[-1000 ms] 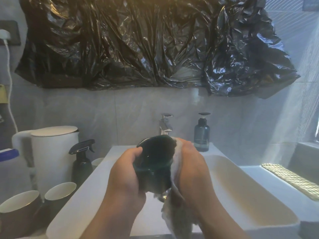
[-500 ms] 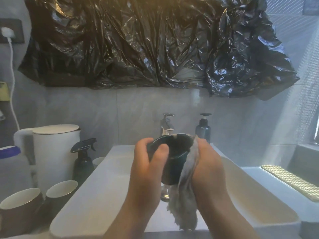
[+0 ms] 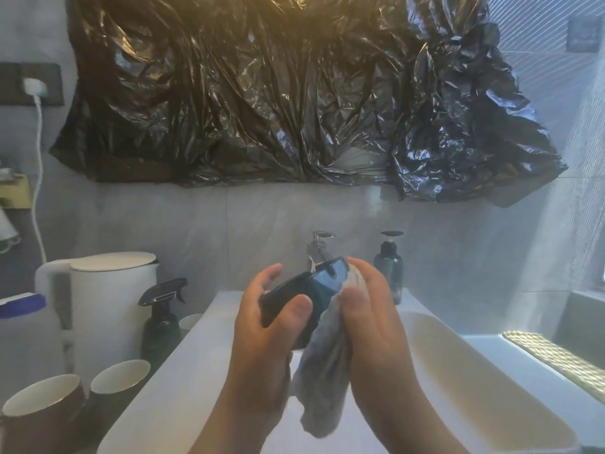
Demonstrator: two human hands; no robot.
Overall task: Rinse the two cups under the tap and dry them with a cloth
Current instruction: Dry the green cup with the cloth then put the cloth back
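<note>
Gripped tight in the left hand (image 3: 265, 326), a dark cup (image 3: 304, 293) is held tilted over the white sink (image 3: 465, 381), while a grey cloth (image 3: 322, 385) is pressed against it by the right hand (image 3: 370, 319). Two more cups (image 3: 82, 401) are parked on the counter, left of the sink.

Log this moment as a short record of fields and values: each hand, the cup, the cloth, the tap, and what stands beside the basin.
left hand: grip around dark cup, thumb across its side
right hand: presses grey cloth against the cup
cup: tilted, held above white basin
cloth: lower end hangs free
tap: behind the cup; no water visible
left of basin: two white-lined cups, spray bottle, white kettle
behind basin: pump bottle
</note>
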